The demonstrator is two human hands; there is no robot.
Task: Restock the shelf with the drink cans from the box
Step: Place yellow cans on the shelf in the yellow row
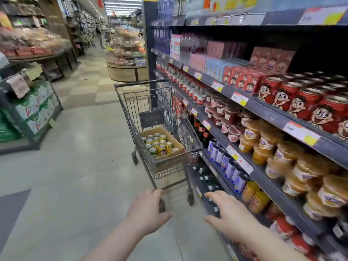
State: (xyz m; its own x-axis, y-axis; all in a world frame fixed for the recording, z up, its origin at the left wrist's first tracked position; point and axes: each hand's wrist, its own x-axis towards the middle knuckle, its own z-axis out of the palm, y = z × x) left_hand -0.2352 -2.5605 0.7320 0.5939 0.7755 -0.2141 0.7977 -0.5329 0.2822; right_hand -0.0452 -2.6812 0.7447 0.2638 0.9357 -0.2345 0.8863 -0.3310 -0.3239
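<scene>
At the left edge of the aisle a rack of green-and-white cartons point(35, 110) stands on the pale tiled floor point(75, 176), with heaped display tables point(33, 46) behind it, too blurred to tell what they carry.

In the middle stands a wire shopping cart point(130, 117), its right side just beside the lower tiers of the shelf point(263, 110). A cardboard box point(169, 159) sits in the cart's basket, at its near end. The drink cans point(158, 144) stand upright in the box, packed toward its left and near edges (yellow and green labels, silver tops).

Below the cart, over the floor, the person's two bare hands reach forward. The left hand point(148, 208) is held palm down with its fingers loosely extended and holds nothing. The right hand point(226, 213) is spread wider, fingers straight and thumb out, and it too holds nothing. Neither hand touches the cart or the box.

On the right the shelf runs the whole length of the aisle. One tier holds red cartoon-face cans point(301, 102) along its front edge. The tier beneath holds tubs of orange fruit point(263, 142), with dark-capped blue-and-white bottles point(224, 161) lower down. Yellow-and-orange price tags point(301, 133) are fixed along the shelf edges.
</scene>
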